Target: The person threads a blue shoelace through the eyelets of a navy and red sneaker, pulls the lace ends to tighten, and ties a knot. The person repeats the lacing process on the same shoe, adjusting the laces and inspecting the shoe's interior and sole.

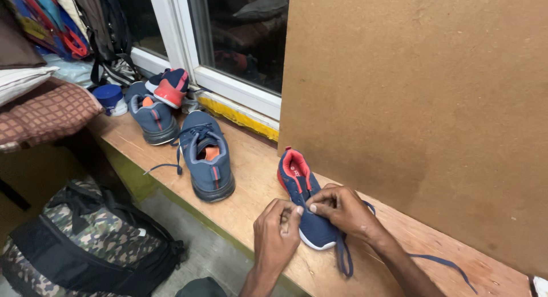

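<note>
While both hands work at its toe end, the navy sneaker (305, 203) sits on the wooden bench (251, 188) right in front of the big brown fibreboard panel (422, 103). Its long axis runs roughly toward and away from the camera, tilted a bit left — red-lined heel opening at the far end, white-soled toe pointing back at the person. The left hand (277, 231) has thumb and fingers pinched shut at the front of the upper, apparently on the lace, though I can't quite see what's between them. The right hand (342, 211) is pinched closed too, fingertips meeting the left ones over the lacing area. A loose navy lace (344, 257) loops down off the bench edge and trails away to the right.

Further left on the bench there's a matching sneaker with an orange insole (206, 157), heel toward the camera, laces spilling out. Beyond it another navy sneaker (153, 115), and a fourth shoe tipped up showing its red sole (169, 87) against the white window frame (228, 86). A small round blue jar with a white base (111, 98) stands at the far end — label too small to make out. A camo backpack (85, 240) lies on the floor below.
</note>
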